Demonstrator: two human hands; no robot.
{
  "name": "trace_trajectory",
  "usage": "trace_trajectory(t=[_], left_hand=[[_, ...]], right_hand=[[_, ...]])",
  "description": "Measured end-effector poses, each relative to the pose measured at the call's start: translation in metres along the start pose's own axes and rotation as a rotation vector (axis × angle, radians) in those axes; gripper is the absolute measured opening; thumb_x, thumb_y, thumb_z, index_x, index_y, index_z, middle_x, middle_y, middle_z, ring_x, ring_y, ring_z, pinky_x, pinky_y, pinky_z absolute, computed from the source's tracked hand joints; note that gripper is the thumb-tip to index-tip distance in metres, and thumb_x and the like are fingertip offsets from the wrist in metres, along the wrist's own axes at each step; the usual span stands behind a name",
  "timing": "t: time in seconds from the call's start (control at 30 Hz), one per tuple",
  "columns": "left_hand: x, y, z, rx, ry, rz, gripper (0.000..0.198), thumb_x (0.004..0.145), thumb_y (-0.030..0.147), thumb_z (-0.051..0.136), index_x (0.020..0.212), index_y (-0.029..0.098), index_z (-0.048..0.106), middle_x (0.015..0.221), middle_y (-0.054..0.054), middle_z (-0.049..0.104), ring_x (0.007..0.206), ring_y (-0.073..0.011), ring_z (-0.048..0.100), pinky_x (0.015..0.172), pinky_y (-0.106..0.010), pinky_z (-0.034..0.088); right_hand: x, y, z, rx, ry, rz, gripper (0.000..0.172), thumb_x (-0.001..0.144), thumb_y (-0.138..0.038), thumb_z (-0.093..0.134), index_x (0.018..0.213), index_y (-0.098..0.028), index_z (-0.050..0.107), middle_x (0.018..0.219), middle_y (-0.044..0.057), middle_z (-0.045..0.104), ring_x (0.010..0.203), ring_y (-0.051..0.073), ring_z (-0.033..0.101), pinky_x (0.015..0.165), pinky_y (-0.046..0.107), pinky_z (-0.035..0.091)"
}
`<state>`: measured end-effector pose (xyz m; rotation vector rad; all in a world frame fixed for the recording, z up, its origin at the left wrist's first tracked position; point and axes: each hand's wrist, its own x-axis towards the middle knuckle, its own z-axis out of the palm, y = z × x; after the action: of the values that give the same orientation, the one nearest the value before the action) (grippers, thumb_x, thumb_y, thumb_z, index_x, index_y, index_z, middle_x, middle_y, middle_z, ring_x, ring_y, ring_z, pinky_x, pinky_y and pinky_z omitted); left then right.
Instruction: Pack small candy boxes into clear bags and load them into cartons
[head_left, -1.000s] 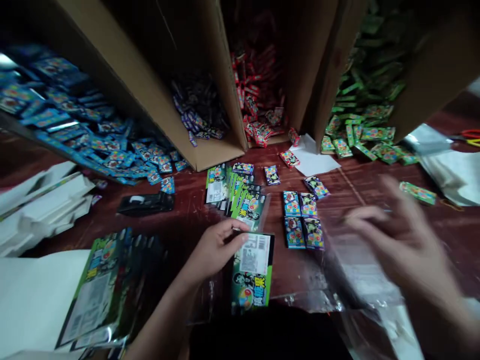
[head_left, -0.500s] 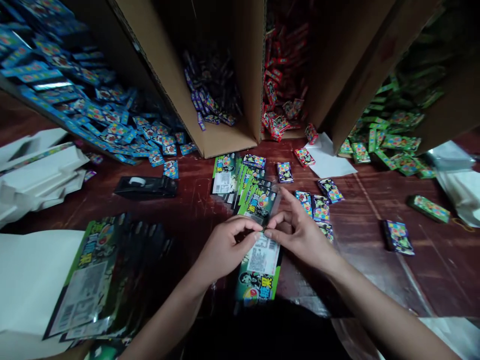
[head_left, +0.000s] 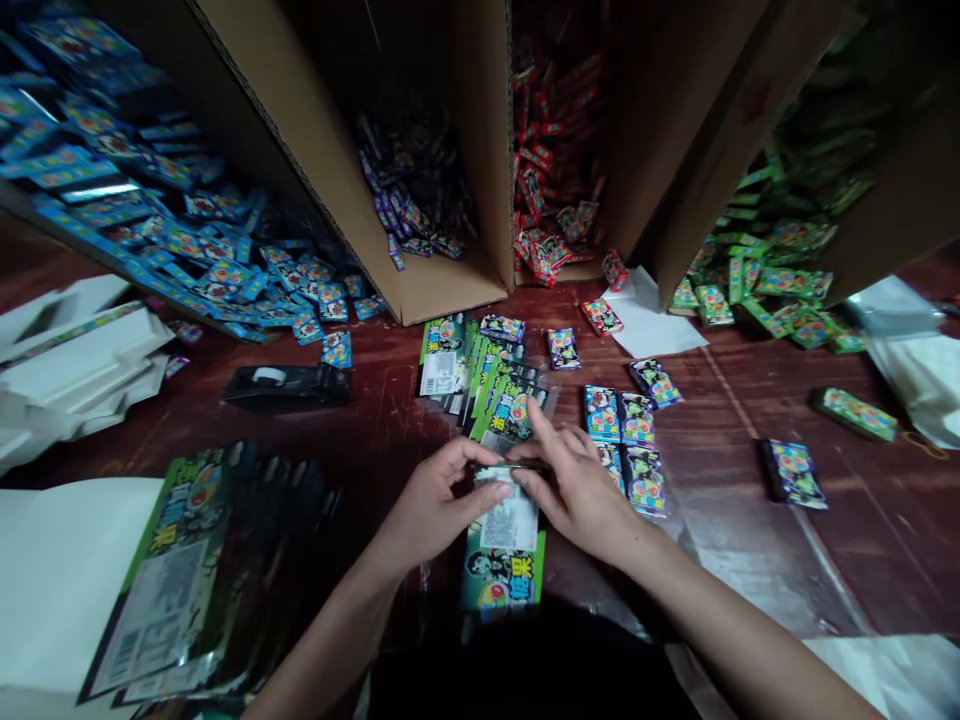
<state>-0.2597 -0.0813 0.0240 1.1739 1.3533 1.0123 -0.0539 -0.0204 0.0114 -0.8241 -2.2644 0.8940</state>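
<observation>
A printed green-and-black candy bag (head_left: 504, 578) with a white label lies in front of me, its upper edge between both hands. My left hand (head_left: 441, 502) pinches the left side of that edge, thumb over the label. My right hand (head_left: 581, 490) grips the right side with thumb and bent fingers, its index finger pointing up and away. Just beyond my fingers lies a fanned stack of matching bags (head_left: 491, 385). Small purple candy packets (head_left: 645, 478) and blue candy packets (head_left: 601, 412) sit together right of my right hand.
Cardboard boxes (head_left: 491, 150) along the back hold blue, purple, red and green packets. A black tape dispenser (head_left: 289, 385) stands left of the fanned stack. More printed bags (head_left: 161, 560) overlap at the lower left. White folded cartons (head_left: 75, 360) are heaped at the far left.
Both hands and the bag's upper edge have shifted slightly down and left in view. My right index finger now points more upward. The lower packets beside my right hand are less covered.
</observation>
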Motion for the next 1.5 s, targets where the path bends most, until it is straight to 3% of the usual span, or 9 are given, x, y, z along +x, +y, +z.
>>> trace_trajectory(t=[0.07, 0.17, 0.3, 0.47, 0.6, 0.67, 0.93, 1.23, 1.5], left_hand=[[0.002, -0.007, -0.011, -0.060, 0.096, -0.023, 0.024, 0.079, 0.025, 0.080, 0.089, 0.018, 0.060, 0.092, -0.001, 0.074, 0.082, -0.0140, 0.068, 0.073, -0.024, 0.053], [0.002, -0.013, -0.027, -0.265, 0.512, 0.032, 0.034, 0.072, 0.025, 0.086, 0.089, 0.019, 0.057, 0.089, 0.001, 0.072, 0.078, -0.0128, 0.068, 0.068, -0.022, 0.054], [-0.013, -0.012, -0.020, -0.556, 0.801, 0.112, 0.052, 0.068, 0.026, 0.089, 0.113, 0.028, 0.062, 0.098, 0.003, 0.069, 0.086, -0.0153, 0.070, 0.070, -0.025, 0.058], [-0.052, -0.028, 0.010, -0.463, 0.562, 0.021, 0.060, 0.080, 0.032, 0.080, 0.134, 0.039, 0.055, 0.108, 0.000, 0.070, 0.093, -0.0173, 0.069, 0.076, -0.027, 0.058], [-0.060, -0.037, 0.013, -0.146, 0.233, -0.010, 0.018, 0.082, 0.033, 0.078, 0.091, 0.021, 0.069, 0.108, -0.005, 0.070, 0.095, -0.0200, 0.068, 0.079, -0.028, 0.057], [-0.054, -0.033, 0.018, -0.088, 0.175, 0.009, 0.020, 0.084, 0.032, 0.077, 0.097, 0.021, 0.066, 0.113, -0.006, 0.069, 0.099, -0.0211, 0.069, 0.083, -0.031, 0.057], [-0.043, -0.030, 0.046, -0.181, 0.096, 0.120, 0.062, 0.094, 0.027, 0.065, 0.148, 0.033, 0.035, 0.122, -0.006, 0.061, 0.099, -0.0184, 0.068, 0.087, -0.034, 0.056], [-0.046, -0.025, 0.020, -0.096, -0.021, 0.039, 0.034, 0.093, 0.027, 0.065, 0.123, 0.029, 0.050, 0.109, -0.002, 0.065, 0.094, -0.0172, 0.065, 0.080, -0.029, 0.053], [-0.035, -0.022, 0.022, -0.037, 0.236, 0.143, 0.010, 0.097, 0.029, 0.061, 0.104, 0.023, 0.066, 0.112, -0.005, 0.070, 0.108, -0.0203, 0.065, 0.097, -0.035, 0.048]], right_hand=[[-0.003, 0.005, -0.003, 0.081, 0.111, 0.052, 0.082, 0.099, -0.028, 0.056, 0.163, -0.031, 0.005, 0.132, 0.008, 0.066, 0.124, 0.027, 0.057, 0.111, 0.054, 0.039], [-0.014, 0.009, -0.003, 0.257, 0.382, 0.192, 0.083, 0.096, -0.034, 0.063, 0.161, -0.032, 0.012, 0.147, 0.012, 0.050, 0.134, 0.027, 0.051, 0.113, 0.051, 0.042], [-0.025, 0.007, 0.012, 0.524, 0.449, 0.366, 0.096, 0.089, -0.041, 0.071, 0.161, -0.035, 0.007, 0.156, 0.014, 0.037, 0.138, 0.028, 0.047, 0.112, 0.052, 0.045], [-0.021, 0.013, 0.011, 0.607, 0.628, 0.408, 0.084, 0.089, -0.041, 0.072, 0.156, -0.033, 0.021, 0.151, 0.013, 0.043, 0.130, 0.026, 0.054, 0.107, 0.046, 0.051], [-0.021, 0.018, -0.014, 0.545, 0.200, 0.249, 0.086, 0.090, -0.037, 0.071, 0.158, -0.032, 0.019, 0.129, 0.010, 0.061, 0.115, 0.025, 0.064, 0.101, 0.045, 0.054], [-0.020, 0.014, -0.022, 0.430, 0.029, 0.135, 0.087, 0.092, -0.033, 0.069, 0.160, -0.033, 0.016, 0.135, 0.010, 0.059, 0.124, 0.026, 0.059, 0.110, 0.048, 0.047], [-0.019, -0.001, -0.024, 0.101, 0.095, -0.023, 0.081, 0.096, -0.026, 0.063, 0.161, -0.037, 0.016, 0.108, 0.004, 0.070, 0.111, 0.027, 0.059, 0.109, 0.055, 0.041], [-0.051, 0.014, 0.008, 0.421, 0.230, 0.111, 0.080, 0.096, -0.028, 0.064, 0.160, -0.036, 0.017, 0.122, 0.006, 0.063, 0.115, 0.022, 0.061, 0.107, 0.049, 0.046], [-0.047, 0.001, 0.017, 0.575, 0.269, 0.172, 0.081, 0.097, -0.024, 0.061, 0.160, -0.039, 0.012, 0.126, 0.007, 0.063, 0.109, 0.021, 0.064, 0.102, 0.047, 0.052]])
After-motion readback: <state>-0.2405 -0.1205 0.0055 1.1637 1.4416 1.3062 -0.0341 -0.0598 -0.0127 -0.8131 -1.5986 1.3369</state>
